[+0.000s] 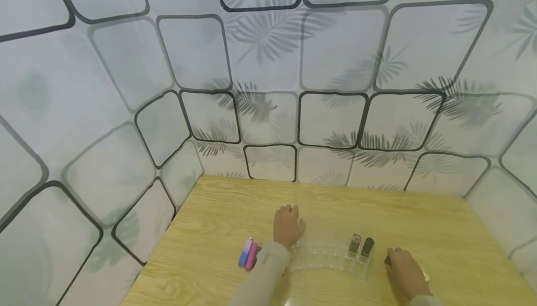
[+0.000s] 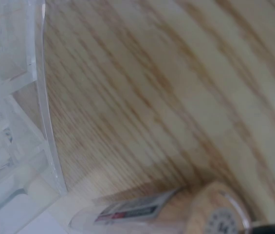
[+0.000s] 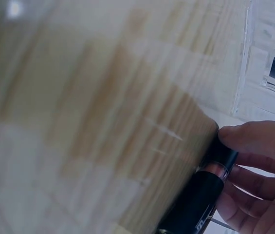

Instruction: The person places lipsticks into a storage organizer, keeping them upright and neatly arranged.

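In the right wrist view, my right hand (image 1: 404,271) grips a black lipstick tube (image 3: 195,195) with a coppery band, thumb at one end and fingers along its side. In the head view the hand is low over the table, right of a clear compartmented organizer (image 1: 327,265). Two dark tubes stand in the organizer's right end, a patterned one (image 1: 354,244) and a black one (image 1: 367,247). My left hand (image 1: 288,226) is at the organizer's left end, fingers pointing away; its fingertips are hard to make out. A beige-ended cosmetic tube (image 2: 176,214) lies near the organizer in the left wrist view.
Left of my left forearm lie a blue-purple tube (image 1: 245,252), a pink tube (image 1: 251,255) and something dark, partly hidden by the sleeve. A gold item (image 1: 425,275) shows beside my right hand. The wooden table (image 1: 235,199) meets patterned walls at the back and sides.
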{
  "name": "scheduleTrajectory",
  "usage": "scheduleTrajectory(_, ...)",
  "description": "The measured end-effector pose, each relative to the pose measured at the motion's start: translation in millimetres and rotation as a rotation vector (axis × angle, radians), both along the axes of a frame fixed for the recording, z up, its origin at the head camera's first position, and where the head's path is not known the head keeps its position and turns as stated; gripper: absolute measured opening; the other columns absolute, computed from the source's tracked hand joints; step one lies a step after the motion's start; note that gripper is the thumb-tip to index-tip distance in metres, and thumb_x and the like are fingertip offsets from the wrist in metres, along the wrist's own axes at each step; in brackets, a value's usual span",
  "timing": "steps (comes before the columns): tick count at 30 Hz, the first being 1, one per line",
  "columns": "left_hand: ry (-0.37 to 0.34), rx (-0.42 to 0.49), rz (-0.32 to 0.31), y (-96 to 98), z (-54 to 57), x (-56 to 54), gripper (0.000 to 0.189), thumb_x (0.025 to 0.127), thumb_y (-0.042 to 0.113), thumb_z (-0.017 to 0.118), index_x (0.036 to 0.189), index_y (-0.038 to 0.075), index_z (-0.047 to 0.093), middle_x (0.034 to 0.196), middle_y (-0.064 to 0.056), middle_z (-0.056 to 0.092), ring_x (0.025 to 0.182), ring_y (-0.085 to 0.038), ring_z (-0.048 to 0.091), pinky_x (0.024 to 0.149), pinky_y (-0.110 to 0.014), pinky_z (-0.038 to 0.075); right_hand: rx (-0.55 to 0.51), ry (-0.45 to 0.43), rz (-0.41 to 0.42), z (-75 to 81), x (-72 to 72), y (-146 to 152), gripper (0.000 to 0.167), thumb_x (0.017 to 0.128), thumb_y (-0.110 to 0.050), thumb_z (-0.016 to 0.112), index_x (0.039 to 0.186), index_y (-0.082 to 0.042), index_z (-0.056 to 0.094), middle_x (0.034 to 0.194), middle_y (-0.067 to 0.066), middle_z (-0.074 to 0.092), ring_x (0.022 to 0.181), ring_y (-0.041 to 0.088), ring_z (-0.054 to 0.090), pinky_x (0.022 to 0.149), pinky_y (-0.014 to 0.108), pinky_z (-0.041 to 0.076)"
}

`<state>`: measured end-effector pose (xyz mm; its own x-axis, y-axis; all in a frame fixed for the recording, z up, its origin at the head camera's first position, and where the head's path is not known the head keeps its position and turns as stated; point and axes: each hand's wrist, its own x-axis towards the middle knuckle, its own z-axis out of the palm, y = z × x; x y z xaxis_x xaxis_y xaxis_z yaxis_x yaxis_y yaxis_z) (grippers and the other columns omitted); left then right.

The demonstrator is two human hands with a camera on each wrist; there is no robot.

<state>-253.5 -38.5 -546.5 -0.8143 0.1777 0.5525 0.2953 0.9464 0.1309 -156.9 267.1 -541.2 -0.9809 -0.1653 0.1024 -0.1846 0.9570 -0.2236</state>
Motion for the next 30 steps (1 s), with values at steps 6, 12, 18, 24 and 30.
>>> scheduleTrajectory(6, -0.003, 0.009, -0.002, -0.1, 1.5, -0.1, 0.018, 0.075, 0.03, 0.065, 0.074, 0.014, 0.055, 0.067, 0.003, 0.051, 0.062, -0.011, 0.041, 0.06, -0.024, 0.037, 0.011, 0.004, 0.003, 1.0, 0.9, -0.1, 0.026, 0.074, -0.004, 0.071, 0.092, 0.009, 0.058, 0.077, 0.014, 0.06, 0.071, 0.024, 0.059, 0.069, 0.042, 0.053)
scheduleTrajectory(12, -0.006, 0.001, 0.004, -0.5, 0.4, -0.9, 0.02, 0.075, 0.031, 0.066, 0.073, 0.015, 0.054, 0.067, 0.004, 0.051, 0.062, -0.011, 0.042, 0.06, -0.024, 0.037, 0.034, 0.014, 0.004, 0.0, 4.7, 0.3, 0.029, 0.072, -0.004, 0.073, 0.093, 0.009, 0.058, 0.078, 0.014, 0.061, 0.071, 0.025, 0.06, 0.07, 0.042, 0.053)
scheduleTrajectory(18, -0.015, 0.005, 0.008, -0.7, -1.1, -1.6, 0.02, 0.075, 0.031, 0.066, 0.075, 0.014, 0.056, 0.069, 0.003, 0.053, 0.063, -0.012, 0.044, 0.06, -0.025, 0.038, 0.049, 0.031, 0.001, -0.8, 7.5, 0.4, 0.03, 0.071, -0.004, 0.074, 0.092, 0.009, 0.058, 0.077, 0.013, 0.06, 0.071, 0.024, 0.06, 0.068, 0.041, 0.052)
scheduleTrajectory(24, -0.011, 0.005, 0.006, -0.5, -1.2, -1.2, 0.019, 0.075, 0.03, 0.067, 0.075, 0.014, 0.056, 0.069, 0.003, 0.053, 0.063, -0.012, 0.044, 0.061, -0.025, 0.039, 0.039, -0.005, -0.011, -0.4, 7.3, 1.0, 0.027, 0.073, -0.005, 0.073, 0.091, 0.008, 0.058, 0.077, 0.011, 0.06, 0.07, 0.023, 0.06, 0.067, 0.041, 0.052)
scheduleTrajectory(30, -0.013, -0.005, 0.004, -0.3, 1.4, 0.7, 0.019, 0.076, 0.031, 0.066, 0.077, 0.014, 0.057, 0.069, 0.002, 0.054, 0.064, -0.012, 0.045, 0.061, -0.025, 0.039, 0.017, -0.041, -0.024, 1.3, 6.3, 0.4, 0.03, 0.074, -0.006, 0.071, 0.095, 0.011, 0.058, 0.081, 0.016, 0.062, 0.074, 0.028, 0.062, 0.071, 0.044, 0.053)
